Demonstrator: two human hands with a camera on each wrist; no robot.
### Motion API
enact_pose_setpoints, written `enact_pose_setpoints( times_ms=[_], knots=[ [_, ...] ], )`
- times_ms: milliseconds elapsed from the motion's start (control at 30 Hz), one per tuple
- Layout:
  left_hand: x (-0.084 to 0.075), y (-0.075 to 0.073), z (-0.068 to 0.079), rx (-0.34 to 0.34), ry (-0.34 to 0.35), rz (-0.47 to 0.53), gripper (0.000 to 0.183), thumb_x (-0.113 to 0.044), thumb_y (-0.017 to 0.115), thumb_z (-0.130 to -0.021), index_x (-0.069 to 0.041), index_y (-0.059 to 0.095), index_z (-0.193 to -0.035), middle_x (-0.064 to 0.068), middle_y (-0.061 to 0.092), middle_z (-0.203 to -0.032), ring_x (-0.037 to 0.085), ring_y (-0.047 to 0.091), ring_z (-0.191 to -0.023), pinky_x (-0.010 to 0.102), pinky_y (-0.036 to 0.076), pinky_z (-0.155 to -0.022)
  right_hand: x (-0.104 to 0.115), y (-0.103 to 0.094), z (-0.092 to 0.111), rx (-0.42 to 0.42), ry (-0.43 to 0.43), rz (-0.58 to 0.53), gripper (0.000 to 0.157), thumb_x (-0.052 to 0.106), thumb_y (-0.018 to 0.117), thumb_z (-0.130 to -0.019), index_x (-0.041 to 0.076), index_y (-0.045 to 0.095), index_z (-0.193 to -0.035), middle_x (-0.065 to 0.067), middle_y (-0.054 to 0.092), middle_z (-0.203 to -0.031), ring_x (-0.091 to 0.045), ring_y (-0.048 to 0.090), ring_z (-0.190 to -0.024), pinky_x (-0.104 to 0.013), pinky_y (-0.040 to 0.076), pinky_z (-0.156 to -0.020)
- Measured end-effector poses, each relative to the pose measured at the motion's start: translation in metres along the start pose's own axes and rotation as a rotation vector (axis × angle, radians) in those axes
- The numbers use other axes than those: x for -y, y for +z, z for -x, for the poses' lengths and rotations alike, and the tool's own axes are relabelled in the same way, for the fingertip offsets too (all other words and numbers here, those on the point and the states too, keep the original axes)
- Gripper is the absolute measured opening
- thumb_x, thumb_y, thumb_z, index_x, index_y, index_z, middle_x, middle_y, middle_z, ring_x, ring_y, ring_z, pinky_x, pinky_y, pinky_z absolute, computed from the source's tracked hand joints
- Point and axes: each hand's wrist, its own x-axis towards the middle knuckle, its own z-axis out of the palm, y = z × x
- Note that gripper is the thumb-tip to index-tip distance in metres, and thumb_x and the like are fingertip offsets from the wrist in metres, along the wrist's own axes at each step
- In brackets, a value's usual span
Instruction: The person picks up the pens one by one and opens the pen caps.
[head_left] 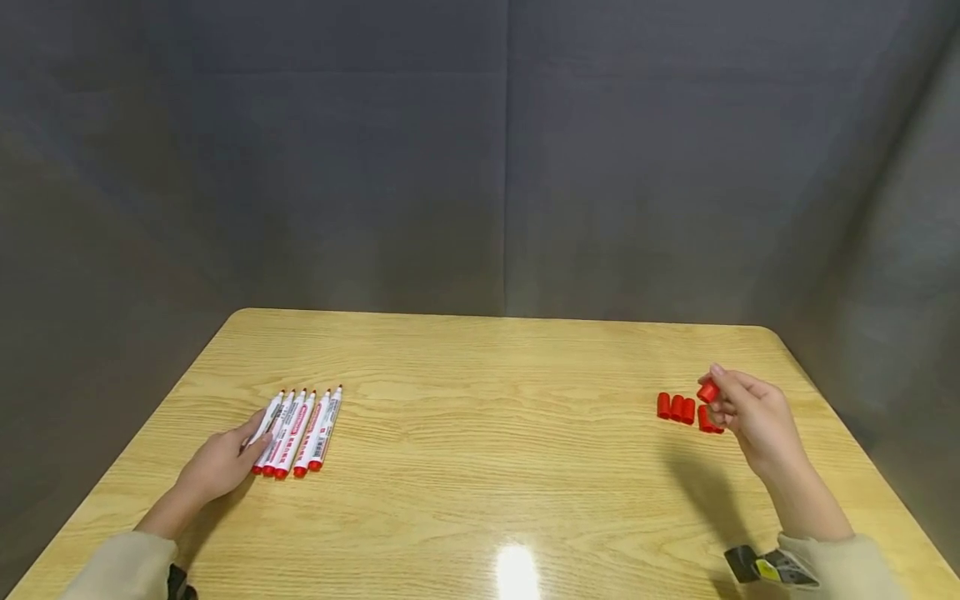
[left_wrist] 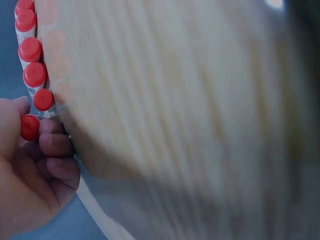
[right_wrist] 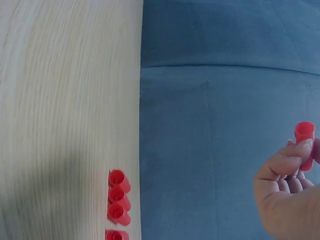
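Several white whiteboard markers (head_left: 300,433) lie side by side on the left of the table, uncapped red tips pointing away and red ends toward the person. The left hand (head_left: 213,468) holds the leftmost marker between thumb and fingers; its red end (left_wrist: 30,127) shows in the left wrist view. On the right, the right hand (head_left: 765,421) pinches a red marker cap (head_left: 707,391) between thumb and fingers, above the table. In the right wrist view this cap (right_wrist: 304,131) has its open end up. Several other red caps (head_left: 677,407) lie in a row below and beside that hand, partly hidden by it.
The light wooden table (head_left: 480,450) has rounded far corners. Dark grey cloth (head_left: 375,167) hangs behind it and at both sides. A strapped device (head_left: 772,568) sits at the right sleeve, and a bright reflection lies near the front middle.
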Motion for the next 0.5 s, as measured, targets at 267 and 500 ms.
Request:
enact_pose_setpoints(
  times_ms=[267,500],
  knots=[
    [-0.003,-0.004,0.001,0.02,0.006,-0.054,0.062,-0.035,0.041,-0.097,0.013,0.03,-0.134,0.037,0.041,-0.123,0.05,0.047,-0.106,0.058,0.041,-0.081,-0.001,-0.015,-0.005,0.016,0.028,0.11,0.023,0.016,0.053,-0.093,0.014,0.069,-0.077,0.004,0.056,-0.065,-0.006,0.048,-0.055,-0.018,0.041,-0.049],
    [-0.003,-0.003,0.001,0.045,-0.02,-0.071,0.066,-0.042,0.036,-0.097,0.011,0.029,-0.136,0.036,0.039,-0.126,0.051,0.043,-0.109,0.06,0.039,-0.082,-0.003,-0.031,-0.013,0.042,0.075,0.178,0.022,0.017,0.054,-0.092,0.016,0.07,-0.077,0.004,0.053,-0.064,-0.006,0.047,-0.056,-0.017,0.042,-0.05]
  ],
)
